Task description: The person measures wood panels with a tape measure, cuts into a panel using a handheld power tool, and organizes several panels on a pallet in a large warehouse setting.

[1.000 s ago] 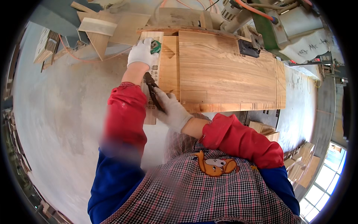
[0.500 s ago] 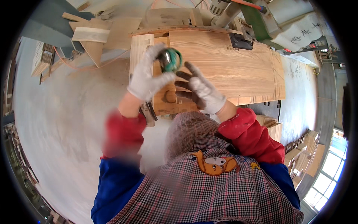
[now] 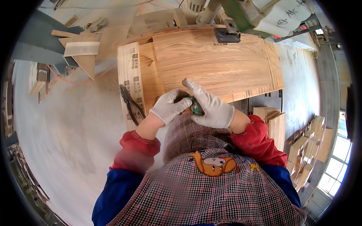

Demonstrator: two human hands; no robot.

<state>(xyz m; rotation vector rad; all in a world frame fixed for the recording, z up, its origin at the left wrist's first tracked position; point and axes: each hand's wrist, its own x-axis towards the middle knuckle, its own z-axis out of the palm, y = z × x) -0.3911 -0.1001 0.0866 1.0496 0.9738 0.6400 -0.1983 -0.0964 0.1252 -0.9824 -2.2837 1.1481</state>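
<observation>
Just in front of my body I hold a small round green object [image 3: 196,107] with shiny patches; gloves cover much of it, so its kind is unclear. My left hand [image 3: 170,107], in a white glove, pinches its left side with thumb and curled fingers. Around its right side wraps my right hand [image 3: 212,106], also gloved, with one digit stretched up and away. Both hands are above the near edge of a wooden panel [image 3: 211,60]. Dark pliers [image 3: 132,101] rest on a pale printed wood strip [image 3: 132,69] left of my hands.
A black block [image 3: 227,35] sits on the panel's far edge, beside green machinery [image 3: 241,15]. Wood offcuts [image 3: 82,49] lie at the far left. Stacked boards [image 3: 277,130] stand under the right side, with more wood pieces [image 3: 307,150] farther right.
Both hands have come down toward my body with the green object. My right hand, earlier apart with fingers spread, now closes round it. The view has shifted, showing the pliers more fully.
</observation>
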